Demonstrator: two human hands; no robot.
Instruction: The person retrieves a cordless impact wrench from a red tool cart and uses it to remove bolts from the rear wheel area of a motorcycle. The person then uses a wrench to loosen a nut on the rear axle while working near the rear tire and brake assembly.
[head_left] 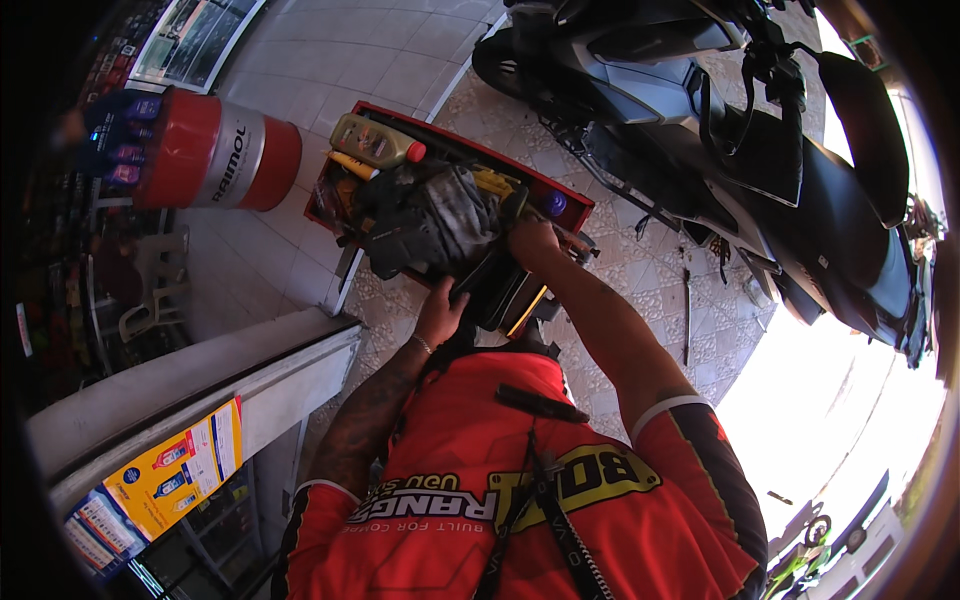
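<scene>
A red tool tray (455, 137) stands on the floor in front of me. Heaped in it are a dirty grey-black rag (450, 205), a yellow-green oil bottle (375, 142) with a red cap, and a yellow tube (352, 166). My right hand (533, 243) reaches over the tray's near right side, fingers curled; whatever they hold is hidden. My left hand (437, 315) is at the near side below the rag, thumb and forefinger apart, beside a dark flat thing (490, 285) whose kind I cannot make out. A purple round cap (553, 204) sits in the tray's right end.
A dark motorcycle (680, 130) is parked at the right, close to the tray. A red and silver drum (215, 150) with purple bottles stands at the left. A long thin rod (687, 315) lies on the patterned floor. A ledge (230, 385) with a yellow poster (180, 470) runs along my left.
</scene>
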